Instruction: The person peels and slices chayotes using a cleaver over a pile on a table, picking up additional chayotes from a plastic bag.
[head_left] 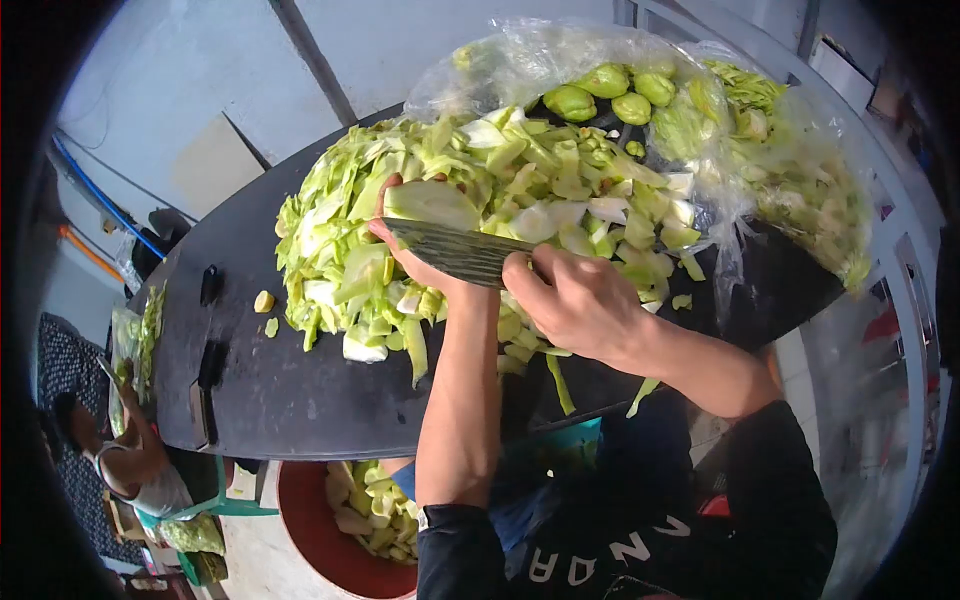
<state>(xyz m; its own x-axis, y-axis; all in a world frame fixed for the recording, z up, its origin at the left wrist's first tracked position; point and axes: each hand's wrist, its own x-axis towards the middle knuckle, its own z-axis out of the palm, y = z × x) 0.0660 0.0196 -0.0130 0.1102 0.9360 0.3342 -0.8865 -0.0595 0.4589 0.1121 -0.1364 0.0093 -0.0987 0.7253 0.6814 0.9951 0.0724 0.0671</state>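
Observation:
My left hand [425,268] is raised over the heap with its fingers wrapped round a pale, cut piece of chayote [432,204]. Gripped in my right hand [580,300] is a knife [455,250], its wide dark-streaked blade crossing in front of the chayote and of my left palm. Whether the edge touches the flesh, I cannot tell. Below both hands spreads a large heap of cut chayote pieces and peel [345,190]. Several whole green chayotes [603,81] lie behind the heap.
Clear plastic bags [800,190] of green slices stand on the right of the dark table [290,390]. Black objects [211,284] lie on its left. Under the front edge is a red tub [305,520] holding pieces. Another person [135,460] sits at lower left.

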